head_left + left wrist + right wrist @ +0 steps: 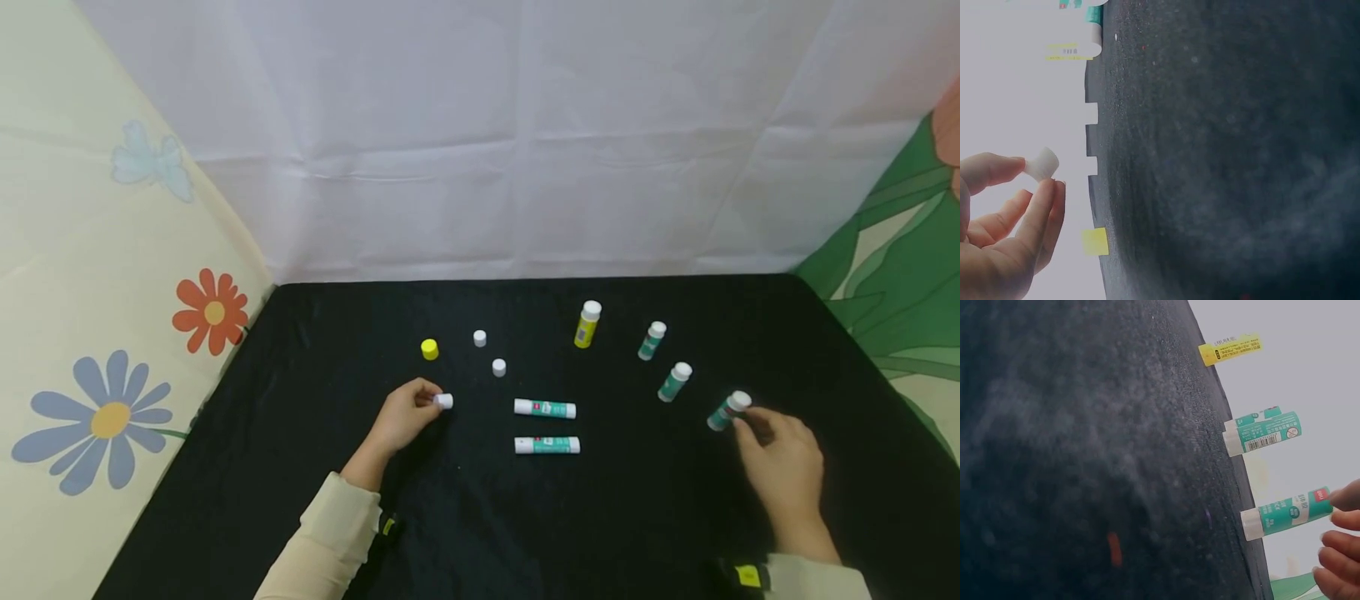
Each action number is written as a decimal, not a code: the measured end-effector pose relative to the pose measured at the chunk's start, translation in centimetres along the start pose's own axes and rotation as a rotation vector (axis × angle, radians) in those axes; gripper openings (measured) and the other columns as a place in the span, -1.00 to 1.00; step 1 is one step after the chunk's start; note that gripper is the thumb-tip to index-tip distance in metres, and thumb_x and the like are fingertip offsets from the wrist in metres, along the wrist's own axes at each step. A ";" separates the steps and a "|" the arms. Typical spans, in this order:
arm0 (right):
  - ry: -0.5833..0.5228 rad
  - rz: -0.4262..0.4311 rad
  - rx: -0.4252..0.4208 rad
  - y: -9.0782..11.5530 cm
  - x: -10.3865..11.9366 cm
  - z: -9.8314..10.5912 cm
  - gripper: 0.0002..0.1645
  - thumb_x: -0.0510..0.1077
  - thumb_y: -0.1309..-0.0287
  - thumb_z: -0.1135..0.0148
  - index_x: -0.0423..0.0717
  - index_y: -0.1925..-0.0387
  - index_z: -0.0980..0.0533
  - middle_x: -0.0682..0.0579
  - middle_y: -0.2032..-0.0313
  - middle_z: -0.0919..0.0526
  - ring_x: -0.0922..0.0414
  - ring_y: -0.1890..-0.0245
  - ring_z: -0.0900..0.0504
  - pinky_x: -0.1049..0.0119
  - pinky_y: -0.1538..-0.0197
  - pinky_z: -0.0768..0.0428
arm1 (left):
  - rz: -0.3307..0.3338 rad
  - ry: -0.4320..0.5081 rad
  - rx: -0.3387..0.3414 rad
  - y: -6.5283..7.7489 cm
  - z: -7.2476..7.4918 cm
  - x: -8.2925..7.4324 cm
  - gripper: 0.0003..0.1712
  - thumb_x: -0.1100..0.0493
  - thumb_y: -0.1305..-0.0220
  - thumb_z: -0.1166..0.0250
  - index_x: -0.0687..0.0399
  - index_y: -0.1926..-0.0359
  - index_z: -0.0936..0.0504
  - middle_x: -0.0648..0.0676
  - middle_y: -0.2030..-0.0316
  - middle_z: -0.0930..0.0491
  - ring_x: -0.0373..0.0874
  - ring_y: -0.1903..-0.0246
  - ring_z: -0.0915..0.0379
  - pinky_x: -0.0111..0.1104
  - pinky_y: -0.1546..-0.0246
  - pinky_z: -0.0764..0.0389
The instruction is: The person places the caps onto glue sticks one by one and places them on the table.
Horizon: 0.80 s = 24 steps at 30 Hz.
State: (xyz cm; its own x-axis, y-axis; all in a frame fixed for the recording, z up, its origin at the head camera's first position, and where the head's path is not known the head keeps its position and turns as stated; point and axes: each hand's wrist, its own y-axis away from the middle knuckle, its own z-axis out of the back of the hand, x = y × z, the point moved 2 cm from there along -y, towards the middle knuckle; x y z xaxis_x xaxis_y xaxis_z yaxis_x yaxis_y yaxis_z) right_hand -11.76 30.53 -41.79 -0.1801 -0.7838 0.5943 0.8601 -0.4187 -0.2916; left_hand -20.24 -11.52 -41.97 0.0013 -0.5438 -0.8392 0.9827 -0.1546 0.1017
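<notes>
My left hand pinches a small white cap between thumb and fingertips, just over the black cloth. In the left wrist view the same cap sits at the fingertips. My right hand has its thumb and forefinger at the upper end of a green-and-white glue stick, which stands upright on the cloth. The right wrist view shows this glue stick with its white base down and the thumb against its top; the far side of the grip is hidden.
Two green glue sticks and a yellow one stand beyond the right hand. Two more lie flat mid-table. A yellow cap and two white caps rest beyond the left hand.
</notes>
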 end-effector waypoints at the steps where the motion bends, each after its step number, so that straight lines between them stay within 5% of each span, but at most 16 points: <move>1: 0.002 -0.004 0.005 0.0 0.0 0.0 -0.70 -0.27 -0.02 -0.08 -0.44 0.22 -0.40 -0.34 0.29 -0.38 -0.19 0.25 -0.30 -0.04 0.17 -0.18 | 0.001 0.002 -0.001 0.0 0.0 0.0 -0.88 0.34 -0.03 -0.19 0.18 0.33 -0.51 0.03 0.42 -0.48 -0.15 0.45 -0.36 -0.34 0.42 -0.42; 24: 0.024 -0.070 0.172 -1.1 -0.2 -0.8 -0.50 -0.14 -0.10 -0.03 -0.53 0.09 -0.26 -0.40 0.25 -0.31 -0.27 0.23 -0.26 -0.10 0.22 -0.20 | -0.011 0.031 0.008 0.1 0.0 0.3 -0.88 0.31 -0.05 -0.19 0.16 0.31 -0.51 0.02 0.39 -0.49 -0.16 0.41 -0.39 -0.31 0.37 -0.44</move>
State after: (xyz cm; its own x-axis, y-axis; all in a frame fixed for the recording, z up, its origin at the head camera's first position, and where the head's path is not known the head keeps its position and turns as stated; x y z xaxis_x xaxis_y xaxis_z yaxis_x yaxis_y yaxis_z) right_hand -13.09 30.83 -42.19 -0.2523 -0.7669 0.5901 0.9134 -0.3901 -0.1163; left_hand -20.11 -11.65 -42.23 -0.0039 -0.5159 -0.8566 0.9811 -0.1675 0.0965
